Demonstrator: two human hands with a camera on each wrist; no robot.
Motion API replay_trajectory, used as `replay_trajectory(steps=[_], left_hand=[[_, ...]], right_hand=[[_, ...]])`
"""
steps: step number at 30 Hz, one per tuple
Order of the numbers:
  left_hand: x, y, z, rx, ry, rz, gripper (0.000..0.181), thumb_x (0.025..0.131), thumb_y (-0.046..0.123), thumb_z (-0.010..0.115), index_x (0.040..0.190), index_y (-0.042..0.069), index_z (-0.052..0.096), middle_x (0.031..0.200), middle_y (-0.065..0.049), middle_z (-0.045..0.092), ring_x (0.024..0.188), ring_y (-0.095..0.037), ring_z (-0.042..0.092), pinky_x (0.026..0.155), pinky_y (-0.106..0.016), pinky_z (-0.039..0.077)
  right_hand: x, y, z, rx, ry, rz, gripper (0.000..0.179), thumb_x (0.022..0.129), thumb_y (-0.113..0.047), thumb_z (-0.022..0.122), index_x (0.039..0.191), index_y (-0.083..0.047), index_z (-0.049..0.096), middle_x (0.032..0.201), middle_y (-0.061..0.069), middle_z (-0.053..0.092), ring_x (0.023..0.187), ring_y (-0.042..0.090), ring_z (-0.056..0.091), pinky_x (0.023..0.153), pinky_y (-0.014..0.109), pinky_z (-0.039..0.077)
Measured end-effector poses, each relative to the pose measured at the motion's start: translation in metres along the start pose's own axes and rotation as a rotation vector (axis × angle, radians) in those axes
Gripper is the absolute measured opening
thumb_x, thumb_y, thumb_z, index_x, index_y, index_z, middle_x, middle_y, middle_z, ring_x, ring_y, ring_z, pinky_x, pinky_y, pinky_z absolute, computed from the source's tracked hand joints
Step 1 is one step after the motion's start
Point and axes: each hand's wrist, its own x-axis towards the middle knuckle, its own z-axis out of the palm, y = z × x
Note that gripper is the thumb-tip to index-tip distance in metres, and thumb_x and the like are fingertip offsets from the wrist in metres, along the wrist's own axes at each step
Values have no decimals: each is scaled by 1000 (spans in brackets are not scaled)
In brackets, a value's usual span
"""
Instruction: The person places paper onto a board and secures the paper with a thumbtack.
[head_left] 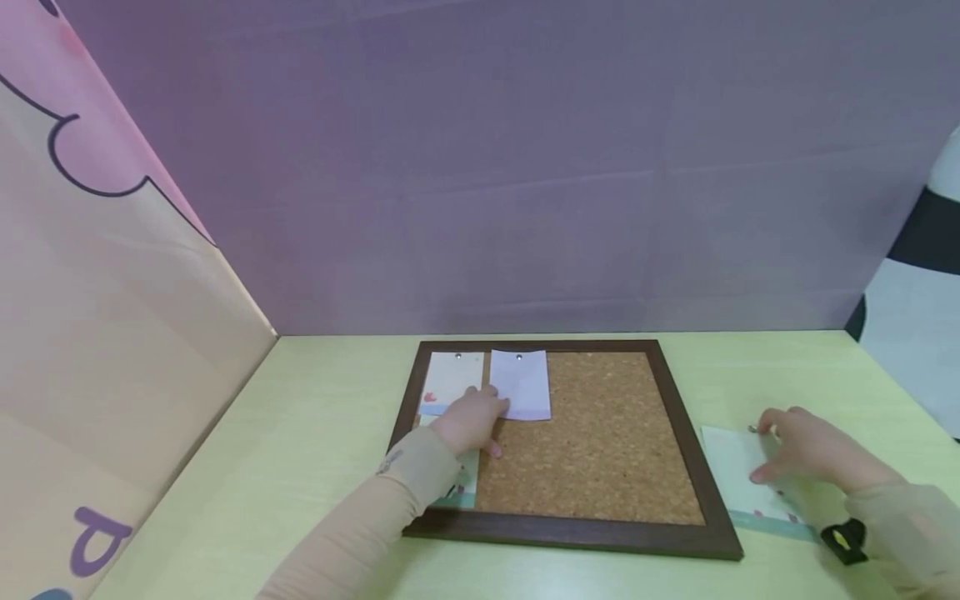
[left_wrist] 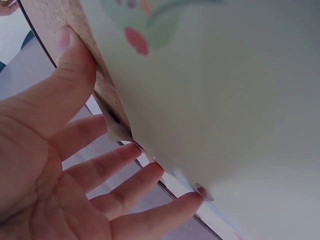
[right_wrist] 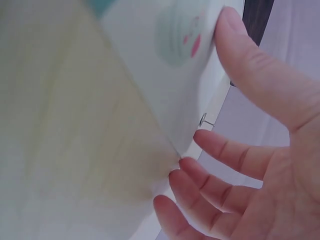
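A cork board [head_left: 600,442] in a dark brown frame lies on the table. My left hand [head_left: 471,421] reaches over its left part, fingers extended and thumb apart, above a note sheet [head_left: 467,487] with a green lower strip. In the left wrist view a tack [left_wrist: 204,192] sits by the fingertips. Two more sheets, one white with a red print [head_left: 452,379] and one plain lilac [head_left: 519,383], are tacked along the top. Right of the board, my right hand [head_left: 813,450] hovers over a loose pale note sheet [head_left: 738,471]; its fingers are spread near a metal thumbtack [right_wrist: 203,120].
A purple cloth backdrop [head_left: 487,167] stands behind the pale table [head_left: 315,433]. A printed panel [head_left: 112,333] rises along the left side, and a black and white one [head_left: 930,250] at the right. A black strap [head_left: 846,540] is at the right wrist.
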Motion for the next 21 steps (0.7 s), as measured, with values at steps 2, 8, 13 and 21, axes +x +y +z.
replay_trajectory(steps=[2, 8, 13, 21], left_hand=[[0, 0, 0, 1, 1, 3, 61, 66, 30, 82, 118, 8, 62, 113, -10, 58, 94, -23, 51, 84, -34, 50], [-1, 0, -1, 7, 4, 8, 60, 66, 30, 82, 118, 8, 61, 112, -10, 58, 93, -23, 51, 83, -33, 50], [0, 0, 0, 5, 4, 5, 59, 66, 30, 82, 117, 8, 62, 112, -10, 58, 93, -23, 51, 83, -33, 50], [0, -1, 0, 16, 7, 6, 59, 66, 30, 82, 116, 8, 62, 112, -10, 58, 94, -24, 52, 83, -34, 50]], right_hand=[[1, -1, 0, -1, 3, -11, 70, 56, -37, 86, 99, 10, 57, 90, 24, 58, 81, 38, 57, 74, 55, 49], [1, -4, -2, 2, -4, -18, 68, 57, -34, 86, 98, 11, 56, 90, 26, 60, 83, 41, 58, 75, 56, 48], [1, -5, -1, 6, -15, -23, 67, 59, -33, 86, 98, 11, 55, 88, 26, 61, 81, 39, 59, 73, 54, 49], [1, -12, -7, -7, 4, -57, 64, 58, -34, 87, 98, 6, 58, 88, 24, 62, 80, 37, 59, 71, 51, 50]])
